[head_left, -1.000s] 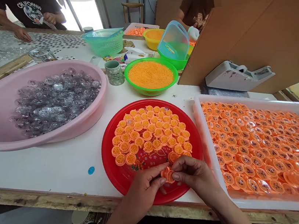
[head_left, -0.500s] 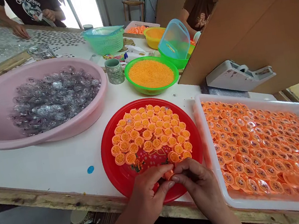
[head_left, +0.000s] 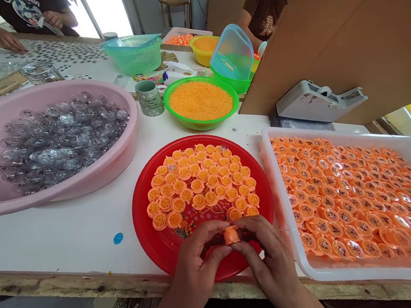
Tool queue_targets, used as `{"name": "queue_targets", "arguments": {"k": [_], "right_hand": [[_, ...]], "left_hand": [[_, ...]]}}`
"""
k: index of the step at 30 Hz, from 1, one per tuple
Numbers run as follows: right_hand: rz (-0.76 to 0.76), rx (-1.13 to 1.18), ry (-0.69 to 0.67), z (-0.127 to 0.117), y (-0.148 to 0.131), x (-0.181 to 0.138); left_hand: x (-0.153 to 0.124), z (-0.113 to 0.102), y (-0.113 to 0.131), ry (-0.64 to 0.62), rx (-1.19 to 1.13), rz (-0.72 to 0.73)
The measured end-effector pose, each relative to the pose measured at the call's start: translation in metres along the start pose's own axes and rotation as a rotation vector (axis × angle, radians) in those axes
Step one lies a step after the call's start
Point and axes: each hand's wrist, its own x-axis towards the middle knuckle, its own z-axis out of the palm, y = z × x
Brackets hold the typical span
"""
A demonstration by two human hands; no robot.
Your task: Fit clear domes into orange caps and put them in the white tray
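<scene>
Between my fingertips, over the near edge of a red plate [head_left: 146, 233], is a small orange toy teacup [head_left: 231, 235], turned on its side or upside down. My left hand [head_left: 201, 261] pinches it from the left, while my right hand [head_left: 269, 252] grips it from the right. Several similar orange teacups on saucers [head_left: 197, 186], filled with yellow-orange bits, lie on the plate in front of my hands. To the right stands a white translucent tray [head_left: 301, 263] packed with orange cups whose tops carry printed round stickers [head_left: 346, 205].
At left a pink basin [head_left: 127, 144] holds clear plastic pieces. Behind the plate are a green bowl [head_left: 235, 106] of orange granules and a mug [head_left: 150, 99]. A tape dispenser [head_left: 320, 99] stands by a cardboard panel [head_left: 326, 30]. Two people are at the far side.
The teacup between my fingers has been turned and more of its side shows. My hands stay close together over the plate's near edge. The whole view has shifted slightly.
</scene>
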Motion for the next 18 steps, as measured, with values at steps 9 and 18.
{"name": "queue_targets", "arguments": {"k": [9, 18], "right_hand": [[-0.084, -0.057, 0.092, 0.002, -0.006, -0.009], [0.043, 0.070, 0.116, 0.011, -0.002, -0.006]], "left_hand": [[-0.002, 0.002, 0.006, -0.038, 0.021, 0.090], [0.006, 0.004, 0.000, 0.061, 0.239, 0.108]]}}
